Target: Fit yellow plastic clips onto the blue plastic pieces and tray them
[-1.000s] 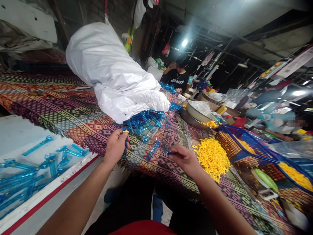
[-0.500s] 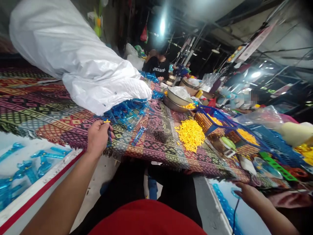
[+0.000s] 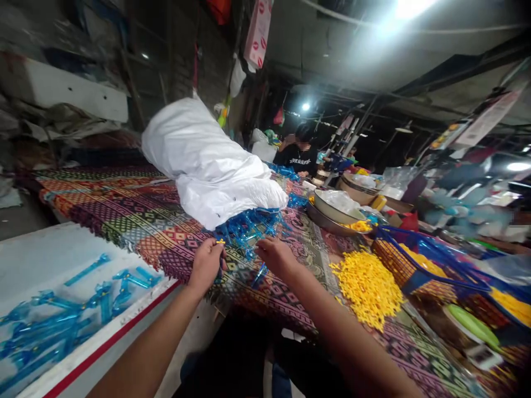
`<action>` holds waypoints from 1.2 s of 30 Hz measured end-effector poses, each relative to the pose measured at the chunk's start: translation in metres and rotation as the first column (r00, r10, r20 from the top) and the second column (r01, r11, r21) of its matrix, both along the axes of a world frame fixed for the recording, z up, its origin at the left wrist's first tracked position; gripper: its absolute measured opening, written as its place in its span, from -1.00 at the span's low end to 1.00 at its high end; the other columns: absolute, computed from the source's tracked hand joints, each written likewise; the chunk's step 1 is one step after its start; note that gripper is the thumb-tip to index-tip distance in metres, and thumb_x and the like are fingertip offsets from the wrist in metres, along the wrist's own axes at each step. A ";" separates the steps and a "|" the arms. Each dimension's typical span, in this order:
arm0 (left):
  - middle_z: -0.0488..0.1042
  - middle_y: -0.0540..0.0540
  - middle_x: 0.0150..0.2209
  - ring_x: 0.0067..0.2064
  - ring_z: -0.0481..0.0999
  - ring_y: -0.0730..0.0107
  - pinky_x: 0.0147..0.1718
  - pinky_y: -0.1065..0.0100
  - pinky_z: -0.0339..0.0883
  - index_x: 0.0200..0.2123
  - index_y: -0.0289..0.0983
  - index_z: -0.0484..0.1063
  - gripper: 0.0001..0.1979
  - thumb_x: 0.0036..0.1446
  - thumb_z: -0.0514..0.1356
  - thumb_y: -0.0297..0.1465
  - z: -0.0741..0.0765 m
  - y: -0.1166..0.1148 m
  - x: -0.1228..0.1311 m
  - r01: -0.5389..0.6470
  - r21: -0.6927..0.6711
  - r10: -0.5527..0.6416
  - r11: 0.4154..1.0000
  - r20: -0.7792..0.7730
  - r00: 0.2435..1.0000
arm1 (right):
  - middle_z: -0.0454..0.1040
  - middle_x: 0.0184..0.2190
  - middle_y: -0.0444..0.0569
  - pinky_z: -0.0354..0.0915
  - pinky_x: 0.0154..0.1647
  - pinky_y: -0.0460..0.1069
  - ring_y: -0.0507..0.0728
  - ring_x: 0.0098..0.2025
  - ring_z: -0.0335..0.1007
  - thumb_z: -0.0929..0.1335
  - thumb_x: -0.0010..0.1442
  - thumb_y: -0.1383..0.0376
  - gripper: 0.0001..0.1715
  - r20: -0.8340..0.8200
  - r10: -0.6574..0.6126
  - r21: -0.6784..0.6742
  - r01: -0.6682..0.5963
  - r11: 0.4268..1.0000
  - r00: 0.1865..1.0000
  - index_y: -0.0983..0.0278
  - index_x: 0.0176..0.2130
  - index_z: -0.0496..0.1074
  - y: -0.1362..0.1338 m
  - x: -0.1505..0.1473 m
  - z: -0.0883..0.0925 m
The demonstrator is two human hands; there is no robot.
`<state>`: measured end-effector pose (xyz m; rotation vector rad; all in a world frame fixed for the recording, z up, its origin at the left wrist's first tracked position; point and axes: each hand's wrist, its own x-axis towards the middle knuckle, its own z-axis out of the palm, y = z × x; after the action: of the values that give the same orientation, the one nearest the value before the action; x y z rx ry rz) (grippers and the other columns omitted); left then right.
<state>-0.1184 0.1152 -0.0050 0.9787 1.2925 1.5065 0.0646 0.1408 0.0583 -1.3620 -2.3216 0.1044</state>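
My left hand (image 3: 208,264) is closed, pinching a small yellow plastic piece (image 3: 220,241) that shows above the thumb. Something dark shows by its curled fingers, too blurred to name. My right hand (image 3: 277,257) is over the near part of the cloth, fingers bent together at the edge of the blue pile; what they grip is hidden. Clear blue plastic pieces (image 3: 244,226) spill from the mouth of a white sack (image 3: 224,166) lying on its side. A loose blue plastic tube (image 3: 259,275) lies on the patterned cloth (image 3: 166,232) below my right hand.
A heap of small yellow pieces (image 3: 369,284) lies to the right, beside blue baskets (image 3: 409,276) with more yellow pieces. Metal bowls (image 3: 332,213) stand behind. At lower left, a white foam box (image 3: 136,315) holds blue plastic pieces. A person (image 3: 296,157) sits across the table.
My right hand has come from the far right, by the other box, to the blue pieces near my left hand. My left hand still holds the yellow piece. The view has swung left.
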 end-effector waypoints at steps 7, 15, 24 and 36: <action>0.34 0.08 -0.62 -0.72 0.29 0.52 -0.79 0.49 0.09 -0.47 -0.23 0.22 -0.81 0.08 0.07 -0.24 -0.001 -0.004 0.001 0.024 0.027 -0.024 0.999 0.023 0.999 | 0.51 -0.42 0.04 0.22 -0.28 -0.03 0.16 -0.29 0.42 0.31 0.01 0.49 -0.76 0.148 0.121 0.045 -0.129 0.991 0.982 0.35 -0.25 0.43 0.043 -0.041 -0.026; 0.33 0.08 -0.58 -0.70 0.33 0.49 -0.81 0.48 0.15 -0.47 -0.25 0.24 -0.84 0.01 0.11 -0.28 0.002 -0.006 -0.003 -0.017 0.049 0.008 0.999 0.175 0.984 | 0.45 -0.45 -0.08 0.26 -0.40 -0.07 0.06 -0.43 0.33 0.30 0.03 0.38 -0.79 -0.195 0.011 0.043 -0.003 0.999 0.981 0.30 -0.25 0.39 0.011 0.024 -0.013; 0.34 0.07 -0.59 -0.71 0.34 0.48 -0.83 0.49 0.14 -0.45 -0.28 0.25 -0.80 0.01 0.13 -0.26 0.018 -0.071 0.034 0.181 -0.035 -0.157 0.983 0.356 0.921 | 0.48 -0.23 0.03 0.30 -0.04 0.10 0.15 -0.02 0.32 0.19 0.15 0.48 -0.75 -0.060 0.393 0.175 -0.378 0.909 0.917 0.24 -0.31 0.39 -0.070 0.099 -0.052; 0.35 0.05 -0.56 -0.71 0.33 0.52 -0.83 0.51 0.12 -0.46 -0.29 0.23 -0.78 0.02 0.12 -0.25 0.005 -0.098 0.071 0.319 -0.088 -0.276 0.944 0.318 0.907 | 0.51 -0.32 0.04 0.32 -0.30 0.02 0.17 -0.32 0.45 0.32 0.12 0.14 -0.58 0.102 -0.207 -0.103 0.218 0.971 0.973 0.29 -0.06 0.39 -0.078 0.078 -0.050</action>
<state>-0.0476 0.0174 -0.0001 0.7792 0.9645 1.2532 0.1421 0.0628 0.0083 -1.6961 -2.2544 0.1113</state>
